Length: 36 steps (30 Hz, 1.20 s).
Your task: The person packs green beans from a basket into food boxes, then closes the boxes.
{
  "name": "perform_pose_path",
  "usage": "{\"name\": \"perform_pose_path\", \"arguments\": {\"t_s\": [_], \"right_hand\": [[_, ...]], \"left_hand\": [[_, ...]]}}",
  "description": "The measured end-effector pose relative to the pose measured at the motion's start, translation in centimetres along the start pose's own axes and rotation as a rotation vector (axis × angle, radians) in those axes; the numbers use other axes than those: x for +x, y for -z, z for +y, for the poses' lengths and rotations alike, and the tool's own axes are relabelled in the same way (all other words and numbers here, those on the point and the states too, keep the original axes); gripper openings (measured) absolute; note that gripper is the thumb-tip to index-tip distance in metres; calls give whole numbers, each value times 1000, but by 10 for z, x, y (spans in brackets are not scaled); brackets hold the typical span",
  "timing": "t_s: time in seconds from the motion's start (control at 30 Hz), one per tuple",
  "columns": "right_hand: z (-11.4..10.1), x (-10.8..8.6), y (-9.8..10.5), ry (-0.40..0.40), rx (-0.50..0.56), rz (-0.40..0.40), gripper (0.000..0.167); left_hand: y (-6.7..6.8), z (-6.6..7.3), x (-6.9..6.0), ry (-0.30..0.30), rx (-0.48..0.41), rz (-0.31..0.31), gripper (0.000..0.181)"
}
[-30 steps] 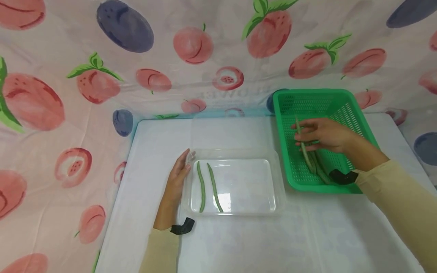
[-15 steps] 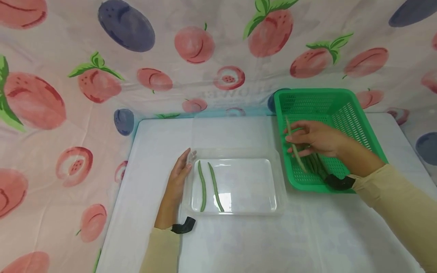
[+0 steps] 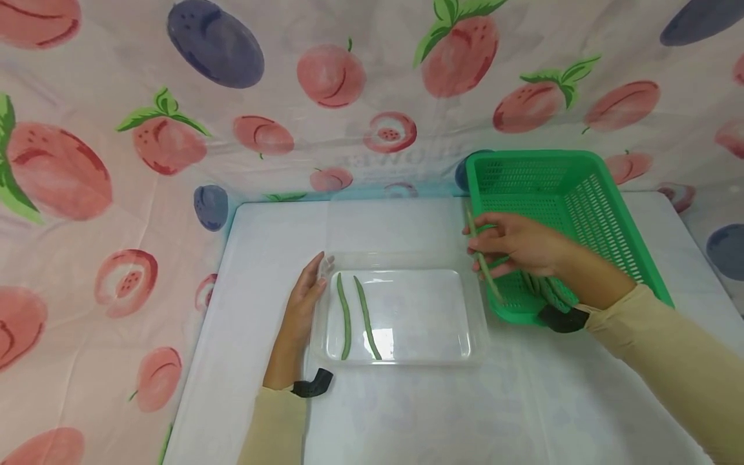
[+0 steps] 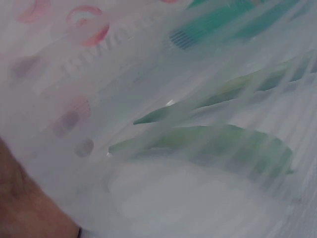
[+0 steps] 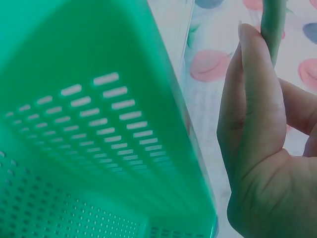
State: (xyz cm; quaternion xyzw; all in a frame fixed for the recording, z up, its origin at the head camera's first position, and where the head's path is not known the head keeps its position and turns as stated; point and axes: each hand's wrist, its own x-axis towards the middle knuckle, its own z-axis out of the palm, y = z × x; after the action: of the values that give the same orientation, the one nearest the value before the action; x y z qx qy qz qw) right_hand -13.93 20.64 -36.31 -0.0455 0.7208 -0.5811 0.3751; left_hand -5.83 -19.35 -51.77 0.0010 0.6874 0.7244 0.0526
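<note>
In the head view my right hand [image 3: 517, 245] pinches a green bean [image 3: 485, 274] between thumb and fingers, over the left rim of the green basket [image 3: 624, 239]. The right wrist view shows the held green bean [image 5: 273, 29] upright at the fingertips. My left hand [image 3: 304, 294] holds the left side of a clear plastic box [image 3: 401, 363] near its far corner. Inside the box lie two green beans, one on the left [image 3: 345, 320] and one to its right [image 3: 367, 320], apart and roughly parallel. Through the cloudy box wall, the left wrist view shows these green beans [image 4: 208, 144].
Several more green beans [image 3: 537, 284] lie in the basket, partly hidden by the right arm. Both containers stand on a white-covered table [image 3: 418, 413]. A fruit-patterned sheet [image 3: 279, 71] hangs behind and at the left. Each wrist carries a black strap.
My right hand has moved left with the green bean, from inside the basket to over its left rim. The left hand, the box and its two beans have stayed put.
</note>
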Motion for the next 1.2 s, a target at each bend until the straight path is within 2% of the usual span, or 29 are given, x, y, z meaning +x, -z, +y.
{"name": "perform_pose_path", "arguments": {"t_s": [0.4,0.83,1.2], "right_hand": [[-3,11,-27,13,8,-56,37],[-4,23,-60,-9,-19,-89,36],[-8,26,-81,-22,20,-133,32]], "left_hand": [[0,3,-2,30,5,10,52],[0,0,-2,10,10,4,53],[1,2,-1,9,0,-1,54]]}}
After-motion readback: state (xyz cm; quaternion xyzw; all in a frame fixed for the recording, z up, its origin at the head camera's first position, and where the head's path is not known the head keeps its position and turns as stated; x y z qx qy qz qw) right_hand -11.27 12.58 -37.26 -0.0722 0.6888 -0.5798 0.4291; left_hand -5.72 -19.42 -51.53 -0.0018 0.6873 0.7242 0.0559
